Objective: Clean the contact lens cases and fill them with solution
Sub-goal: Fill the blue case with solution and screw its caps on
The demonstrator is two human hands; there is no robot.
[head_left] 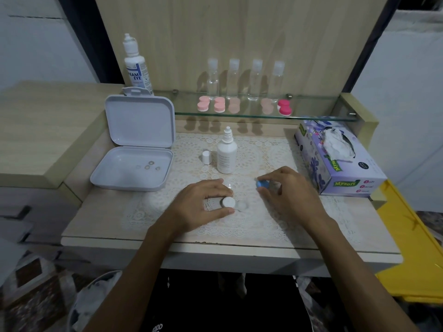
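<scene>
Contact lens case (236, 204): clear, two wells, lay on the lace mat (263, 226) at table centre; the left well carried a white cap (228, 202), the right well stood uncovered.
Left hand (202, 203): rested on the mat, thumb and fingers closed around the white cap on the case.
Right hand (288, 191): just right of the case, fingertips pinched on a blue cap (262, 184) held at the mat surface, apart from the case.
Solution bottle (227, 154): small, white, upright behind the hands, nozzle bare; its white cap (206, 157) stood just beside it on the left.
White box (134, 149): hinged lid open, at left; several small ring-shaped items lay in the tray, too small to identify.
Large bottle (137, 65): upright behind the box.
Glass shelf (311, 116): held four clear bottles (244, 80) and a row of pink cases (244, 105).
Tissue box (335, 159): at right, a tissue protruding
</scene>
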